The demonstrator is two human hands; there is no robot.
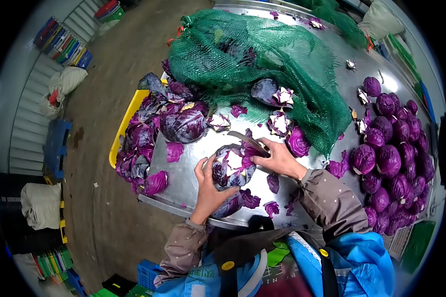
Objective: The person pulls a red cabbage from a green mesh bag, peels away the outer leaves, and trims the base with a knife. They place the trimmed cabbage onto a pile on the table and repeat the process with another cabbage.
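My left hand is wrapped round the near left side of a red cabbage, whose pale cut base faces up. In my right hand is a knife, its blade pointing left above the far side of the cabbage. The thumb of that hand reaches to the cabbage's right edge, at a loose purple leaf. Torn leaves lie on the metal table around both hands. Close by my left wrist sits another dark cabbage piece, partly hidden.
A green mesh bag with cabbages inside spreads over the far table. Many trimmed cabbages are piled at right. A yellow crate overflowing with leaves stands at the left edge. Cut stem ends lie beyond my hands.
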